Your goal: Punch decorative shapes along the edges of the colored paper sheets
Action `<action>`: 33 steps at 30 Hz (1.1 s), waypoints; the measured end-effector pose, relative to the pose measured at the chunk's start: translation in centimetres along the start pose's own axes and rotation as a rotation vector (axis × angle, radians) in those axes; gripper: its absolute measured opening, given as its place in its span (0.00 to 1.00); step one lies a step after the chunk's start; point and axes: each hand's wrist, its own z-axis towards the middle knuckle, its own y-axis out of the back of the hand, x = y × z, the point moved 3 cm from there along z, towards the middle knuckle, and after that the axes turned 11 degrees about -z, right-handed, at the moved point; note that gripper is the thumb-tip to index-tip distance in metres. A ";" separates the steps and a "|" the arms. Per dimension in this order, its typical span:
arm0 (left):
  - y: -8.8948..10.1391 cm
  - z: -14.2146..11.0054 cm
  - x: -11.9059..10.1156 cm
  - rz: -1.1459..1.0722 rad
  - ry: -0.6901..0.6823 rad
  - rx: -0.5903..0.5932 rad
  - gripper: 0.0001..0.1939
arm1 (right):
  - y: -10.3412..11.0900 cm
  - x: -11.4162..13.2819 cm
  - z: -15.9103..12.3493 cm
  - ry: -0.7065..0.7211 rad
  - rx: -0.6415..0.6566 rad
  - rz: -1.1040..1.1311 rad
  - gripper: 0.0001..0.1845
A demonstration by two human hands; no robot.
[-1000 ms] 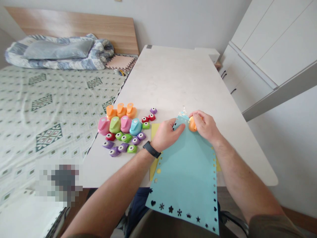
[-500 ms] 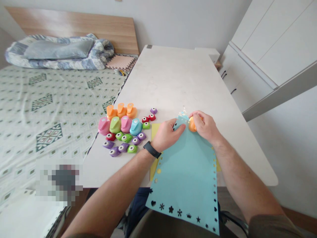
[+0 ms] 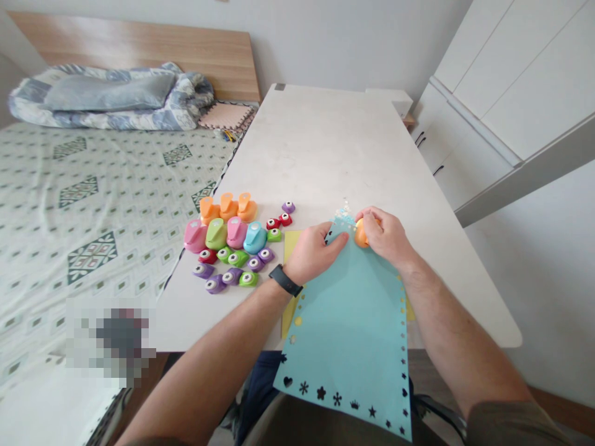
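Observation:
A light blue sheet of paper (image 3: pixel 353 322) slopes from the table over its front edge towards me. Small shapes such as hearts, stars and flowers are cut out along its edges. My left hand (image 3: pixel 318 251) grips the sheet's far left part, thumb on top. My right hand (image 3: pixel 383 235) is closed round an orange craft punch (image 3: pixel 361 233) at the sheet's far edge; the fingers hide part of it. Tiny paper cut-outs (image 3: pixel 344 214) lie just beyond that edge. Under the blue sheet, yellow paper (image 3: pixel 289 310) shows at both sides.
Left of my hands stand several larger craft punches (image 3: pixel 237 232) in orange, pink, green and blue. Several small punches (image 3: pixel 231 276) in purple, red and green sit around them. The white table (image 3: pixel 334 142) reaches back to the wall; a bed (image 3: pixel 139 186) adjoins its left side.

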 end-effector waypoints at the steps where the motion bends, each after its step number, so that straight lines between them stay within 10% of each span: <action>1: 0.0 0.0 0.0 -0.006 0.002 -0.001 0.18 | 0.0 0.0 0.0 -0.001 -0.002 0.001 0.18; 33: 0.0 -0.1 0.0 0.029 0.000 0.005 0.18 | -0.1 0.1 0.2 -0.001 -0.040 -0.055 0.18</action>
